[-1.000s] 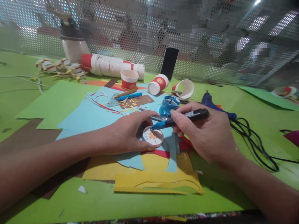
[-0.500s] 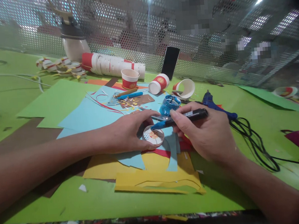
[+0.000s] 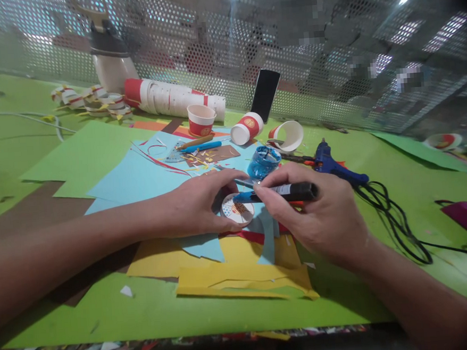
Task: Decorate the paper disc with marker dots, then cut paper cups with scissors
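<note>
- On the green table, seen from my head camera, coloured paper lies in overlapping layers: a light-blue sheet, a green sheet, brown paper and cut yellow pieces nearest me.
- My left hand curls around a small round paper-cup base, fingers and thumb closed on its rim, pinning it to the paper.
- My right hand is closed on a black marker, held almost level, its blue tip touching the top of the cup base.
- Just behind the marker stands a small blue pot.
- Farther back I see an upright paper cup, two tipped cups, a long sleeve of stacked cups and a dark phone leaning on the wall.
- To the right lies a blue glue gun with a black cable.
- Perforated metal mesh closes off the table's far edge; the room beyond is blurred.
</note>
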Demonstrator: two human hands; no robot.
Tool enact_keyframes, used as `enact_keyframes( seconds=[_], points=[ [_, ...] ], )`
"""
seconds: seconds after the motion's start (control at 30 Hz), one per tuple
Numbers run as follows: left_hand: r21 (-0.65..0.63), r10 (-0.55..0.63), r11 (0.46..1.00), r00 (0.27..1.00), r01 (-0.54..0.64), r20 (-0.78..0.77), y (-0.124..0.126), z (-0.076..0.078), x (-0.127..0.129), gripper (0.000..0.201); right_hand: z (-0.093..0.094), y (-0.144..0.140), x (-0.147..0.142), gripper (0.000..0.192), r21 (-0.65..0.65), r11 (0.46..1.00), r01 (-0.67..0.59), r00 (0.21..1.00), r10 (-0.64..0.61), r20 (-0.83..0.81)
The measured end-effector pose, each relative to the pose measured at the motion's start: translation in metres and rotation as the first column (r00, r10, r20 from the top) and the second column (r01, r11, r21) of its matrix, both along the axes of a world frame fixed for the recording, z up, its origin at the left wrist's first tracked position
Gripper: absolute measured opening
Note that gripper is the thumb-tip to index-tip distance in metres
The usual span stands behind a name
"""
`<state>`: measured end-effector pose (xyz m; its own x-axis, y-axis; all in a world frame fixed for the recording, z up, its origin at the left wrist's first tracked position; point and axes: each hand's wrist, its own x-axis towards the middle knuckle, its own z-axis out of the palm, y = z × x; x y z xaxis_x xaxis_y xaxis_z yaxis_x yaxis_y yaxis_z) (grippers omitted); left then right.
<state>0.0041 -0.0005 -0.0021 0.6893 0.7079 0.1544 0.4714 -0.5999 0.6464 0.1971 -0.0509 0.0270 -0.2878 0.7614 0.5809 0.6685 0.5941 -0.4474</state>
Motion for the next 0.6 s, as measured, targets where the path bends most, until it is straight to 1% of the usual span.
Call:
enact_keyframes(
  seconds=[0.07, 0.17, 0.23, 0.47, 0.53, 0.6],
  points=[
    [0.016, -0.005, 1.000, 1.000, 0.005, 0.007, 0.000, -0.001, 0.000, 0.069, 0.000, 0.001, 0.001, 0.011, -0.019, 1.000, 0.011, 1.000, -0.011, -0.021],
    [0.040, -0.007, 0.999, 1.000, 0.006, 0.014, 0.001, -0.002, -0.001, 0.067, -0.003, 0.003, 0.002, 0.018, -0.070, 0.994, 0.087, 0.988, -0.095, -0.121],
    [0.044, -0.006, 0.999, 1.000, 0.005, 0.013, 0.001, -0.002, -0.002, 0.067, -0.006, 0.004, 0.003, 0.021, -0.087, 0.990, 0.110, 0.978, -0.124, -0.170],
    [0.040, 0.001, 0.999, 1.000, -0.001, 0.009, 0.000, -0.001, 0.000, 0.069, -0.011, 0.005, 0.001, 0.024, -0.102, 0.990, 0.093, 0.961, -0.117, -0.252],
    [0.033, 0.011, 0.999, 1.000, -0.011, 0.007, 0.000, -0.001, -0.001, 0.070, -0.010, 0.005, 0.001, 0.024, -0.089, 0.991, 0.102, 0.945, -0.125, -0.302],
    [0.027, 0.014, 1.000, 1.000, -0.014, 0.009, 0.000, -0.001, -0.001, 0.071, -0.007, 0.003, 0.001, 0.023, -0.034, 0.990, 0.137, 0.921, -0.140, -0.363]
  ],
)
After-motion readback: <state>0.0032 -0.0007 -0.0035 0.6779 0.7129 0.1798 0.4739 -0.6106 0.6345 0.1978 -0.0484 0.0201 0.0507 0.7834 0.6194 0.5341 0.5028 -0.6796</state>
